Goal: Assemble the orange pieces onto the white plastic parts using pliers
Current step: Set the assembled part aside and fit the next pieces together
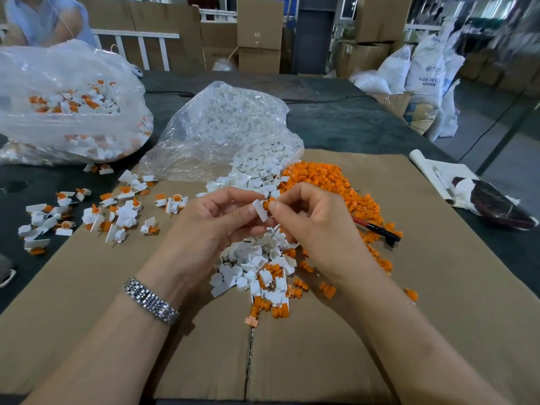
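far left: large clear bag (67,103) on the dark table (336,124), holding finished white-and-orange units.
left, on the table edge and the cardboard sheet (321,346): scattered finished assemblies (96,214), loose, lying apart from one another.
centre back: second clear bag (222,127), open toward the worker, spilling plain white plastic parts (257,168).
centre: left hand (210,220), wristwatch (150,301) on the wrist, fingers curled, pinching one white plastic part (260,210) held up above the sheet.
directly beside it: right hand (315,229), thumb and forefinger pinching an orange piece (266,204) against that white part; the two parts touch. whether the piece is seated cannot be told.
below the hands: mixed heap of white and orange parts (257,273).
right of centre: pile of orange pieces (330,185).
right: pliers (377,229), red-and-black handle visible, lying among the orange pieces, largely hidden behind the right hand, apparently not gripped.
far right: rolled paper and dark wrapped bundle (491,203).

handling note (judged): parts small, light, rigid moulded plastic, smooth and easy to drop; hold the white part by its flat tab, the orange piece by its ribbed body.
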